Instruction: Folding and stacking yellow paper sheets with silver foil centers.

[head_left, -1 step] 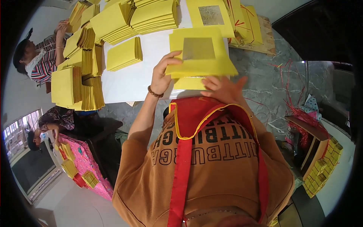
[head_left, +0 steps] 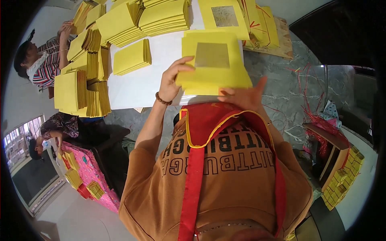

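Note:
A yellow paper sheet [head_left: 213, 78] with a grey square patch [head_left: 212, 55] lies flat in front of me, on other yellow paper at the near edge of the white table [head_left: 161, 86]. My left hand [head_left: 173, 78] is at its left edge, fingers apart and slightly bent over the paper. The left thumb is hard to make out. My right hand [head_left: 243, 96] is at the sheet's near right edge, a little blurred, with fingers spread and thumb pointing up. Nothing shows in its grasp.
Stacks of folded yellow paper [head_left: 161, 18] fill the table's far and left sides. A smaller stack [head_left: 132, 57] lies left of my left hand. Another patched sheet [head_left: 224, 18] lies beyond. Two people work at the left. Red strings [head_left: 307, 88] hang at the right.
The near part of the top sheet, raised before, now lies down over the paper beneath. My right hand has shifted slightly right and nearer to me; the left hand has barely moved.

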### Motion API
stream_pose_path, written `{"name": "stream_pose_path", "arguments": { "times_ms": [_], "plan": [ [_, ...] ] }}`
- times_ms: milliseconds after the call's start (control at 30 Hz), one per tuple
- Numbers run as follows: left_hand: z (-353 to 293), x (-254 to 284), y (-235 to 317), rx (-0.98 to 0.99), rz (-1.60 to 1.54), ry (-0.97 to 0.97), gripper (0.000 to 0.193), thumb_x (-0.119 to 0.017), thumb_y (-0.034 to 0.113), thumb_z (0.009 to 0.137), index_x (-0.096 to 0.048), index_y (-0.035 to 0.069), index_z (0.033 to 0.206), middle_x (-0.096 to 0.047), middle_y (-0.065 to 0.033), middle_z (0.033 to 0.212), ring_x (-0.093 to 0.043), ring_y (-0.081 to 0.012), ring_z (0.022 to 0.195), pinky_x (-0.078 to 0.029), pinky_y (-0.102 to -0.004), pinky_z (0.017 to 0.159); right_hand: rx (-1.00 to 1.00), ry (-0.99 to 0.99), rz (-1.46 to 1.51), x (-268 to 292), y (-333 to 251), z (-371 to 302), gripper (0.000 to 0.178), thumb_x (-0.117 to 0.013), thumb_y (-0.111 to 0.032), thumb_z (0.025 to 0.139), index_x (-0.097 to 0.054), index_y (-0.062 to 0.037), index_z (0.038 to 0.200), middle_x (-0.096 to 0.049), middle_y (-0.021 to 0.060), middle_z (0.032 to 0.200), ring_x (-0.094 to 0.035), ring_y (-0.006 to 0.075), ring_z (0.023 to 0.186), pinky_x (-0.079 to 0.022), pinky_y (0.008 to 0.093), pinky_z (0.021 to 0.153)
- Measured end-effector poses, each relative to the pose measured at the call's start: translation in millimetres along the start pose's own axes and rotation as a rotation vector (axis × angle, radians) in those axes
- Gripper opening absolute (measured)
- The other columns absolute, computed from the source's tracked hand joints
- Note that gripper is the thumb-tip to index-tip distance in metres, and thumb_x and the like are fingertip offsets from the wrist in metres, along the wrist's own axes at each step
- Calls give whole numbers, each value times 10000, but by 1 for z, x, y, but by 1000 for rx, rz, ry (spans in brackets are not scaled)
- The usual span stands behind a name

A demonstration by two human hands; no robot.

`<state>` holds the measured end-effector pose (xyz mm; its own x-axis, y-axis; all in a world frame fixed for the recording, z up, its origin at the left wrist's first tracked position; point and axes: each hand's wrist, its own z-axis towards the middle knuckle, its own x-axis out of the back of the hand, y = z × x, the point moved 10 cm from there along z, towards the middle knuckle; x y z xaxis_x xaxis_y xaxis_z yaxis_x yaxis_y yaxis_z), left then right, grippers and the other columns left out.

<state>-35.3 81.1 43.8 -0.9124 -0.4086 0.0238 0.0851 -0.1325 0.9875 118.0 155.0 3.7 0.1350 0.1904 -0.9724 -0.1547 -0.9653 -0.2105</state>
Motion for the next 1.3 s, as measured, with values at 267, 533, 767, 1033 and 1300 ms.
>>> {"name": "stream_pose_path", "arguments": {
  "times_ms": [267, 533, 767, 1033, 1300],
  "plan": [
    [-6, -16, -6, 148, 43, -81, 396, -525, 72, 796, -513, 19, 1188, -347, -143, 1373, -358, -229, 1235, -321, -345, 981, -42, 374, -783, 50, -52, 21, 434, -593, -138, 826, -439, -42, 1221, -547, -6, 979, -563, 97, 804, -482, 253, 688],
    [36, 49, 81, -369, 452, 338, 813, -744, 134, 690, -269, 36, 1342, -371, -149, 1325, -406, -252, 1181, -328, -365, 982, 89, -75, -2127, -121, -80, 56, 403, -500, -152, 818, -473, -96, 1216, -568, 172, 679, -581, 311, 666, -455, 372, 619],
    [18, 67, -28, 108, -94, 256, 182, -646, 29, 772, -563, 8, 932, -614, -76, 909, -568, -125, 842, -448, -250, 768, 19, 64, -2127, -95, -95, 42, 485, -606, -106, 769, -476, -111, 1236, -609, 154, 1011, -594, 223, 927, -453, 301, 790],
    [16, 53, -23, 42, -144, 154, 541, -703, 78, 707, -439, 38, 1177, -548, -97, 1110, -485, -164, 1080, -372, -310, 924, 306, 187, -1269, -9, -94, 39, 623, -696, -19, 690, -440, -56, 1257, -553, 87, 1134, -508, 144, 1043, -430, 268, 854],
    [30, 48, -20, 62, -2, 140, 741, -745, 99, 677, -324, 56, 1285, -472, -84, 1190, -431, -195, 1135, -335, -350, 966, 276, 244, -1269, 4, -101, 46, 421, -672, -27, 725, -527, -36, 1120, -587, 44, 1036, -544, 129, 961, -429, 265, 841]
  ]
}}
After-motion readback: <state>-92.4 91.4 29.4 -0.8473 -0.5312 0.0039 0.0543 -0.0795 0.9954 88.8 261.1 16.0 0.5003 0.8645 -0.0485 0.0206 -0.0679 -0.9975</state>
